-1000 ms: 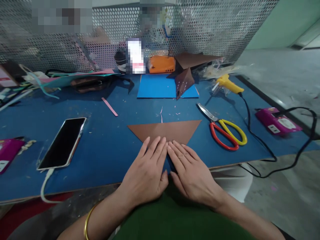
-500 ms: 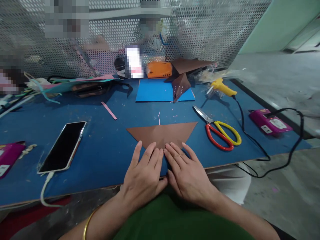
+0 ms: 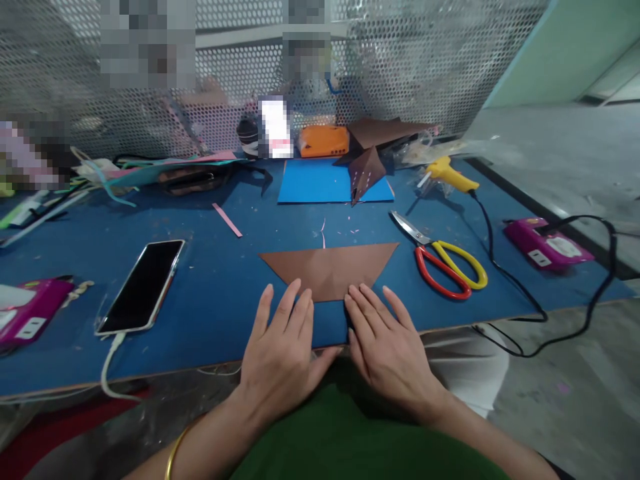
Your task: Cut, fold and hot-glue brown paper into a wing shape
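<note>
A folded sheet of brown paper (image 3: 330,270) lies flat on the blue table, its long edge away from me and its short folded edge toward me. My left hand (image 3: 283,347) rests with its fingertips on the paper's near left part, fingers stretched out. On the near right part lie the fingertips of my right hand (image 3: 387,340), also outstretched. Between the hands the near fold is visible. To the right of the paper are scissors (image 3: 440,257) with one red and one yellow handle. Thin pink paper scraps (image 3: 323,239) lie just beyond the paper's far edge.
A charging phone (image 3: 143,287) lies at left, near a purple box (image 3: 37,313). Farther back are a blue sheet (image 3: 315,181), a folded brown paper piece (image 3: 367,172), an orange case (image 3: 324,141) and a yellow glue gun (image 3: 453,175). Its cord runs near a second purple box (image 3: 547,245).
My hands have slid apart along the near fold, the left one leftward and the right one rightward, uncovering the middle of the fold. The whole view has shifted slightly.
</note>
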Available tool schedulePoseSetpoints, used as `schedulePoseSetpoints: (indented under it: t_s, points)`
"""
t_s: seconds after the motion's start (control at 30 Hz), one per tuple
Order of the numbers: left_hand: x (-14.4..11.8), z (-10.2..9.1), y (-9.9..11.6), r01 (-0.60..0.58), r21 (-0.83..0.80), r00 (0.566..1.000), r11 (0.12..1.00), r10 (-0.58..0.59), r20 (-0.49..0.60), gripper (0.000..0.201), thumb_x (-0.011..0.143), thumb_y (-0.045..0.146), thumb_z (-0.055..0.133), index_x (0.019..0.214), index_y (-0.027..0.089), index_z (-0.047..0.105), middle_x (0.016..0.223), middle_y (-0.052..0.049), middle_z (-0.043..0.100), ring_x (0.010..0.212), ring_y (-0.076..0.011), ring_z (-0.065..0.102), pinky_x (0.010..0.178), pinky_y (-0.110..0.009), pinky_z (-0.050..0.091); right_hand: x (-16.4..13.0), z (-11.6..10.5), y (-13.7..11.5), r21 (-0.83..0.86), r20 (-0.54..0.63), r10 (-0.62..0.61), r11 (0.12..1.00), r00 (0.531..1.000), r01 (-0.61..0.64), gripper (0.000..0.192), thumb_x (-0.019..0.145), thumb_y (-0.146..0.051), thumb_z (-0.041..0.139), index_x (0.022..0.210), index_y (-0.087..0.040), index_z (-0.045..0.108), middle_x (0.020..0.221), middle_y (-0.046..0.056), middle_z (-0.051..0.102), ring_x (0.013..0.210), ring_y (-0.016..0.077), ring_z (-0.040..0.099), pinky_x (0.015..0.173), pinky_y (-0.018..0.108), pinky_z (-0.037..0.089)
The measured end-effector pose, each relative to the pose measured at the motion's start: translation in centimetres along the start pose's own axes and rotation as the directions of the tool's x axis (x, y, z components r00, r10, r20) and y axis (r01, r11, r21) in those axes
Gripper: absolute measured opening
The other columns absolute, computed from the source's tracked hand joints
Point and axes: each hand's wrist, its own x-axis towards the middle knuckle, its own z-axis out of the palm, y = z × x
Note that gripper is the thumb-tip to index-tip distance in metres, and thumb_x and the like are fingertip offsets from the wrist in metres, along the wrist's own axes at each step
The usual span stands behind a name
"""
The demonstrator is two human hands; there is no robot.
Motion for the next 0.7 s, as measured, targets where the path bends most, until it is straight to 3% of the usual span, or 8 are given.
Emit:
schedulePoseSetpoints:
  t_s: [0.13,0.23,0.43,0.7]
  points:
    - [0.6,1.2,0.5,-0.08,-0.127,0.997,0.989,0.082,0.012,0.058,0.092,0.04,0.051,0.133,0.0,0.056,0.138,-0.019,0.06,0.129,-0.0333,0.054,0.112,-0.049,0.039,-0.1,0.1,0.0,0.009,0.016,0.013,1.0,1.0,-0.013,0.045,0.098,-0.023,0.043,0.134,0.0,0.056,0.143,0.018,0.055,0.135,0.0319,0.048,0.116,0.054,0.029]
    - [0.7,1.7,0.6,-0.084,-0.169,0.996,0.982,0.089,0.025,0.055,0.091,0.037,0.051,0.132,0.0,0.057,0.136,-0.019,0.061,0.124,-0.031,0.059,0.108,-0.047,0.043,-0.2,-0.1,0.1,0.016,0.019,0.013,1.0,1.0,-0.013,0.045,0.098,-0.024,0.042,0.135,-0.002,0.056,0.143,0.017,0.055,0.135,0.0309,0.048,0.116,0.054,0.028]
    - [0.3,1.5,0.5,-0.065,-0.174,0.996,0.983,0.074,0.047,0.055,0.094,0.039,0.05,0.136,0.003,0.054,0.138,-0.018,0.06,0.126,-0.0314,0.057,0.114,-0.053,0.035,-0.4,-0.4,0.4,-0.001,0.011,0.011,1.0,1.0,-0.011,0.043,0.097,-0.022,0.045,0.132,-0.002,0.058,0.14,0.017,0.058,0.13,0.0314,0.052,0.115,0.054,0.028]
    - [0.3,1.6,0.6,-0.062,-0.165,0.995,0.984,0.075,0.072,0.057,0.094,0.041,0.051,0.136,0.002,0.053,0.14,-0.019,0.058,0.128,-0.0318,0.056,0.117,-0.052,0.029,-0.8,-0.7,0.2,-0.05,0.04,0.024,0.999,0.999,-0.022,0.044,0.097,-0.023,0.043,0.134,-0.002,0.057,0.14,0.017,0.058,0.131,0.0312,0.051,0.115,0.053,0.027]
